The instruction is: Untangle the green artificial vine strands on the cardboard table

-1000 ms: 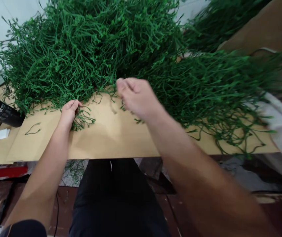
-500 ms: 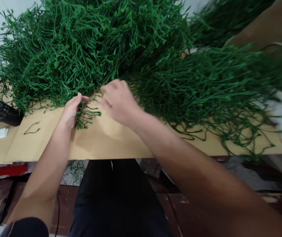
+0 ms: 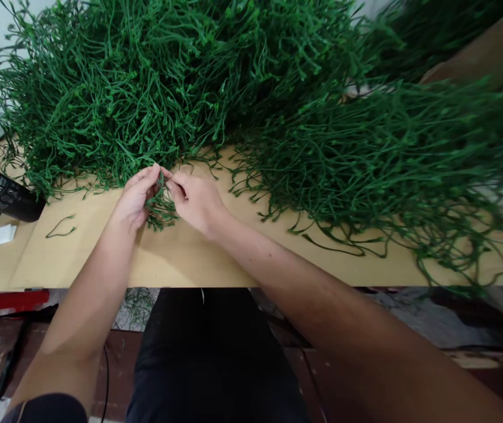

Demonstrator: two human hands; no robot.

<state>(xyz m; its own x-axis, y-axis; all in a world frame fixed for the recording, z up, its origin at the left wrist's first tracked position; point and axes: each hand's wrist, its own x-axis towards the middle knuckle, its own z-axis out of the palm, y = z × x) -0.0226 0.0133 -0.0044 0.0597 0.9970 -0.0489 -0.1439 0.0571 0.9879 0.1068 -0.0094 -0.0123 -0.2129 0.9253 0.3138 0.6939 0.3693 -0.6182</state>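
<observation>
My left hand (image 3: 137, 197) is closed around a small bunch of green stems (image 3: 161, 212), thin strands with budded tips that hang out below the fingers. Against its fingertips, my right hand (image 3: 197, 200) pinches at the upper end of the same bunch; the exact strand between its thumb and finger is hidden. Just behind both hands rises a large heap of green stems (image 3: 145, 88). A second pile of stems (image 3: 365, 158) spreads to the right, its loose ends lying over the cardboard (image 3: 216, 258).
One loose stem (image 3: 61, 228) lies on the cardboard at the left. Beyond it are a scrap of white paper (image 3: 4, 234) and a black cylinder with "VACUUM" lettering (image 3: 2, 191). The cardboard's front edge runs just above my legs (image 3: 216, 352).
My right hand has moved left and closed in on the left hand's fingertips. My left hand has shifted slightly right, still holding the bunch. The view has moved a little.
</observation>
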